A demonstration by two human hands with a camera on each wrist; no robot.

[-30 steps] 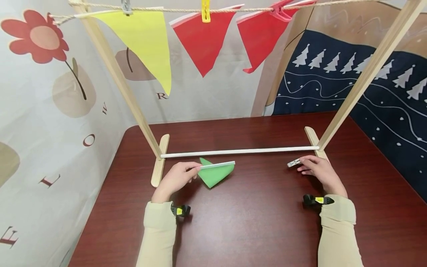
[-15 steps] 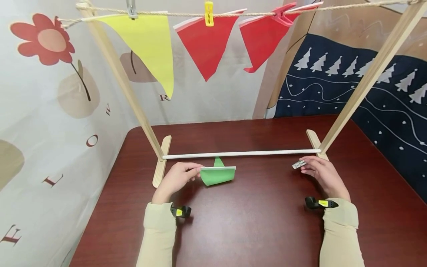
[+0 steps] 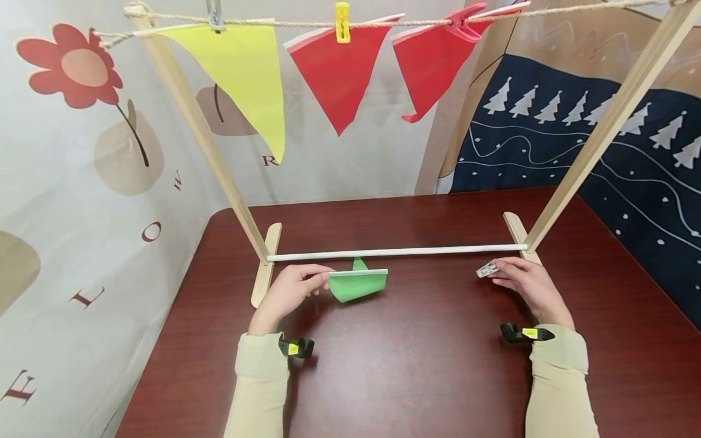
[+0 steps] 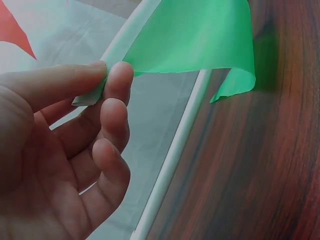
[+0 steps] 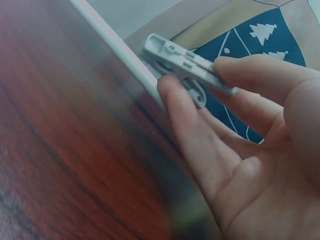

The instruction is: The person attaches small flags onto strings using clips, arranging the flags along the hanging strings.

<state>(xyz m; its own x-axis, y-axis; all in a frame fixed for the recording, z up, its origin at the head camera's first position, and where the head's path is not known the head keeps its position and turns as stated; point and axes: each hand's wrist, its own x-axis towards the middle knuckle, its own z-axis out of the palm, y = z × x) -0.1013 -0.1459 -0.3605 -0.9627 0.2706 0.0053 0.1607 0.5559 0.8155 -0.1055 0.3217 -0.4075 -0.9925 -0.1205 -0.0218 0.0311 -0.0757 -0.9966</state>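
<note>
Above the table, my left hand pinches one end of the white top strip of a green pennant. The pennant's lower part curls under, and its tip shows behind the strip. In the left wrist view, thumb and forefinger meet on the strip of the green cloth. At the right, my right hand holds a grey-white clothespin between thumb and fingers. Seen from the right wrist, the clothespin points away from the palm.
A wooden frame stands on the table, with a white rod low across it. From its rope hang a yellow pennant and two red ones, held by a grey clip, a yellow clip and a pink clip.
The green pennant has turned so its tip now points to the back behind the strip. The clothespin has tilted slightly in my right hand. Both hands have stayed nearly in place.
</note>
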